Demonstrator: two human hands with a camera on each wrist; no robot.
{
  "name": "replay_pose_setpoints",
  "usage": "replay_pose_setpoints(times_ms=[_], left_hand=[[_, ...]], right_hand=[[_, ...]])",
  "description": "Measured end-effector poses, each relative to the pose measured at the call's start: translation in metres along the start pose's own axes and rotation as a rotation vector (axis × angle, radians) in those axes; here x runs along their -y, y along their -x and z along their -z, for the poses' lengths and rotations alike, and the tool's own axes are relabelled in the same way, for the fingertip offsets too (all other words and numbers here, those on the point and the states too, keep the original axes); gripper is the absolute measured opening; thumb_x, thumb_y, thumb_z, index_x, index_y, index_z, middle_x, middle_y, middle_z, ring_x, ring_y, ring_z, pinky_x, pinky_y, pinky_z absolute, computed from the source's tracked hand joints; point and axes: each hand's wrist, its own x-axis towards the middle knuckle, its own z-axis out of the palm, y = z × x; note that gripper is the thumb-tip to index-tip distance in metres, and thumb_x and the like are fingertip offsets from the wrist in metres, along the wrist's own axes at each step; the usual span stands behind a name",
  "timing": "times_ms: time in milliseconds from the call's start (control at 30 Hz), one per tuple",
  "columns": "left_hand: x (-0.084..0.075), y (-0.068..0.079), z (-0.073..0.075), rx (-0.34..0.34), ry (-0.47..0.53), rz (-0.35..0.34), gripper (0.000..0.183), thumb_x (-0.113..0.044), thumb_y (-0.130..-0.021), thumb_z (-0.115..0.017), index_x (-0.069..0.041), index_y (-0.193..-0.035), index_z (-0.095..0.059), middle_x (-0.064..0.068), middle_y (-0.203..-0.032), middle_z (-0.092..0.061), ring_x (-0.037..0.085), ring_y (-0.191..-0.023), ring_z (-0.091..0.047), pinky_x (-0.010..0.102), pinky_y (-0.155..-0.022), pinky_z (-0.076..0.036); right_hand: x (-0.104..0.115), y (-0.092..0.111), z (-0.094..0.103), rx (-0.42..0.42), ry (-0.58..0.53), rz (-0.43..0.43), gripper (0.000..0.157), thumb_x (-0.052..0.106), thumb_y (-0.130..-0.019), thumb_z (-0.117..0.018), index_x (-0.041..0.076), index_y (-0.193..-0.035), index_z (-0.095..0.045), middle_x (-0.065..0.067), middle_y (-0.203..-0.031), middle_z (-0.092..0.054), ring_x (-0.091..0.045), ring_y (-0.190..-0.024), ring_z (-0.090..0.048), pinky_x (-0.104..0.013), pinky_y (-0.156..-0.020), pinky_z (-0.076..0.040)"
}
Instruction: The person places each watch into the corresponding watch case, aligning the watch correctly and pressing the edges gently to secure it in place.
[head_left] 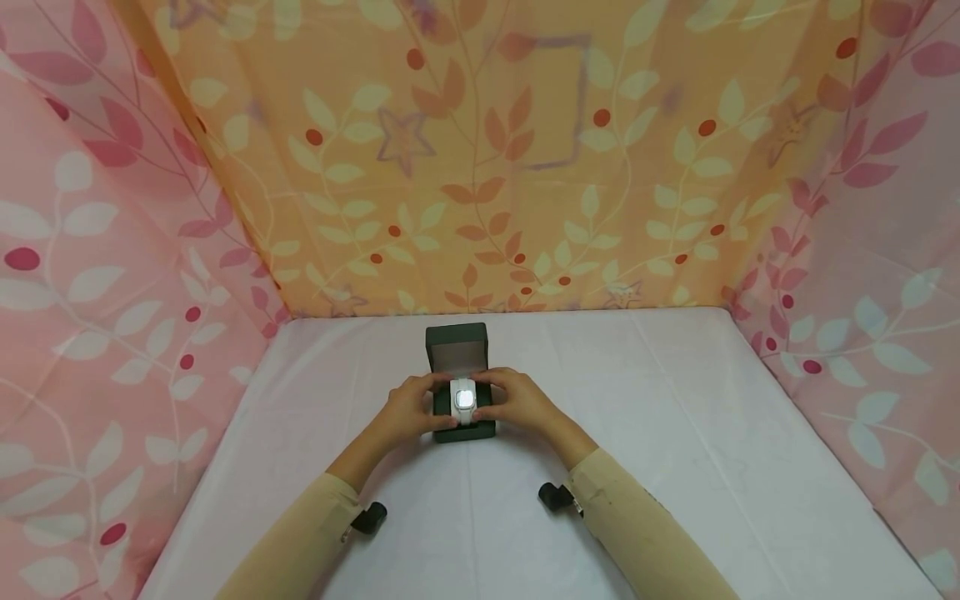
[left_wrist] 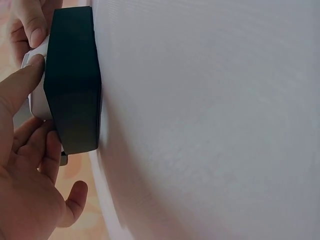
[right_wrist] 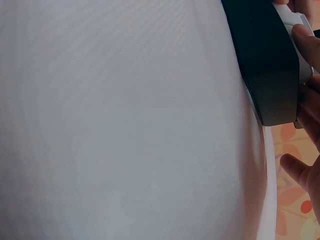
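Note:
A dark green box stands on the table with its hinged lid raised at the back. In its lower half sits a white wristwatch, its face turned up and catching bright light. My left hand grips the watch from the left, thumb at the near end and fingers at the far end. From the opposite side my right hand grips it in the same way. Seen from the left wrist, the white part under the thumb stands above the rim of the box.
A white cloth covers the table. Patterned curtains stand on three sides: an orange one behind, pink ones at the left and right. Small black devices are strapped to both forearms.

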Motion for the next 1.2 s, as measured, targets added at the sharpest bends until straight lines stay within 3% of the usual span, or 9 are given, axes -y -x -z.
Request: replay_pose_setpoints(times_ms=[333, 567, 867, 1200], left_hand=[[-0.0004, -0.0012, -0.0030, -0.027, 0.009, 0.003, 0.068, -0.046, -0.068, -0.085, -0.032, -0.128, -0.055, -0.010, -0.119, -0.061, 0.020, -0.119, -0.049, 0.053, -0.101, -0.029], [-0.0024, -0.0008, -0.0030, -0.023, 0.007, 0.027, 0.067, -0.044, -0.068, -0.085, -0.032, -0.127, -0.056, -0.010, -0.117, -0.061, 0.020, -0.120, -0.049, 0.057, -0.103, -0.028], [-0.0070, 0.0001, -0.0038, -0.039, -0.058, -0.013, 0.063, -0.040, -0.070, -0.084, -0.027, -0.126, -0.057, -0.008, -0.120, -0.063, 0.020, -0.118, -0.049, 0.050, -0.093, -0.028], [-0.0065, 0.0026, -0.0076, -0.062, -0.019, -0.008, 0.064, -0.036, -0.071, -0.084, -0.025, -0.127, -0.057, -0.003, -0.123, -0.063, 0.023, -0.121, -0.048, 0.054, -0.096, -0.027]], right_hand=[[-0.0020, -0.0024, -0.0015, -0.019, 0.038, 0.023, 0.068, 0.047, -0.070, -0.083, 0.025, -0.130, -0.060, 0.005, -0.128, -0.061, -0.016, -0.126, -0.050, -0.040, -0.107, -0.038], [-0.0026, -0.0016, -0.0027, -0.015, 0.050, 0.023, 0.068, 0.047, -0.070, -0.082, 0.025, -0.130, -0.061, 0.004, -0.129, -0.061, -0.017, -0.125, -0.051, -0.040, -0.106, -0.039], [-0.0026, -0.0016, -0.0030, -0.015, 0.068, 0.028, 0.066, 0.044, -0.070, -0.083, 0.024, -0.129, -0.061, 0.004, -0.129, -0.061, -0.016, -0.126, -0.050, -0.039, -0.107, -0.038], [-0.0025, -0.0013, -0.0036, -0.016, 0.069, 0.040, 0.065, 0.043, -0.070, -0.084, 0.022, -0.128, -0.062, 0.003, -0.128, -0.061, -0.019, -0.126, -0.050, -0.041, -0.106, -0.038]])
